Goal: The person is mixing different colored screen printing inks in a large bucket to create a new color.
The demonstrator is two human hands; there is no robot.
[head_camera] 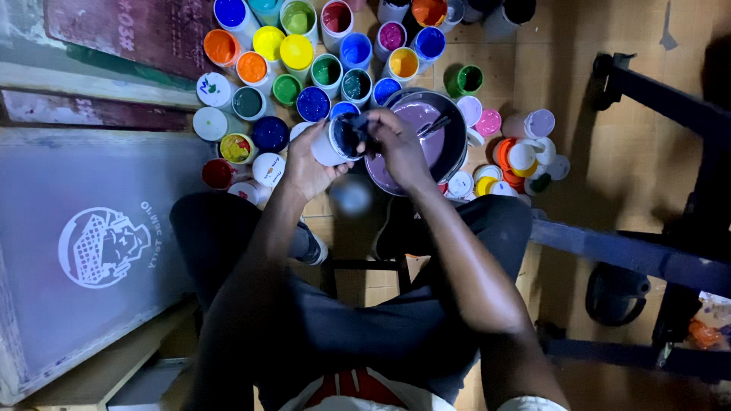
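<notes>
A small white plastic pot of dark blue paint [337, 139] sits tipped in the left hand [308, 164], fingers wrapped tight around it. The right hand [397, 144] pinches a dark stick [358, 125] inside it. Just beside is a big dark bowl of purple paint [434, 144]. Many open pots of bright paint [297, 53] stand on the floor.

Under you, the tiled floor [502, 68] carries open paint jars [296, 52], a purple-filled bowl [455, 144] and loose lids [210, 123].
</notes>
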